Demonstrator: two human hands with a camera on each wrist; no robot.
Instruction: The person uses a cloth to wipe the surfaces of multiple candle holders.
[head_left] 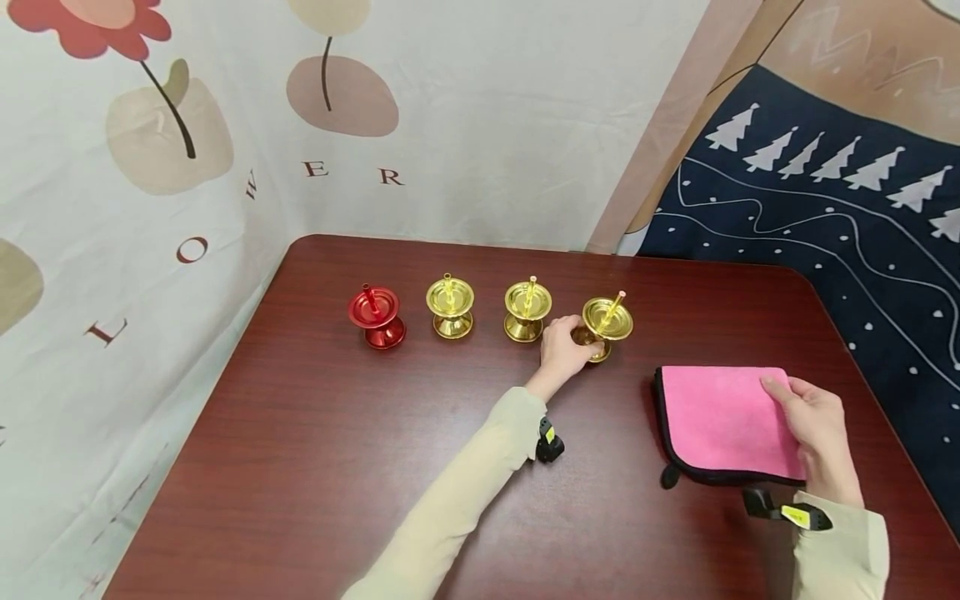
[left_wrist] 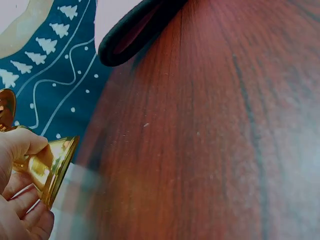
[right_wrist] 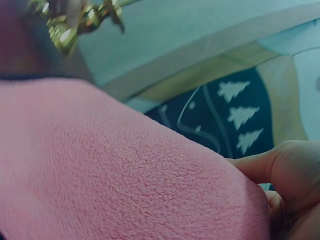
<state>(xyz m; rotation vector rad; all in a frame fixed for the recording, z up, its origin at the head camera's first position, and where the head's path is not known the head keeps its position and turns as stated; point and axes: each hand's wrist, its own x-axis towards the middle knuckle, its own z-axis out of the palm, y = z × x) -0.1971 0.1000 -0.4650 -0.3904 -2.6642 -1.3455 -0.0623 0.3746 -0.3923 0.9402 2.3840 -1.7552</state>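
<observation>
Head view records four candle-holder-shaped pieces in a row on the table (head_left: 300,450), parallel to its far edge. Nearest the far left corner stands a red holder (head_left: 378,313). To its right stand the second gold holder (head_left: 451,310) and the third gold holder (head_left: 527,312), both upright and apart from each other. At the right end of the row is the end gold holder (head_left: 616,331), nearer the far right corner than the others and leaning slightly.

The left hand (head_left: 567,346) has its fingers and thumb curled round the lower part of the end gold holder; the left wrist view confirms the grip at the stem and flared base. Whether that base touches the table cannot be told.

The right hand (head_left: 819,423) lies near the right edge of the table, pinching the right side of a pink cloth (head_left: 727,423) between thumb and fingers. The cloth is folded, plush in texture and bordered with black edging (left_wrist: 112,55), which forms a loop in the left wrist view. Contact between cloth and table cannot be determined.

Beyond the far edge hangs white fabric (head_left: 495,150); navy fabric (head_left: 795,221) with white trees lies beyond the far right corner.
</observation>
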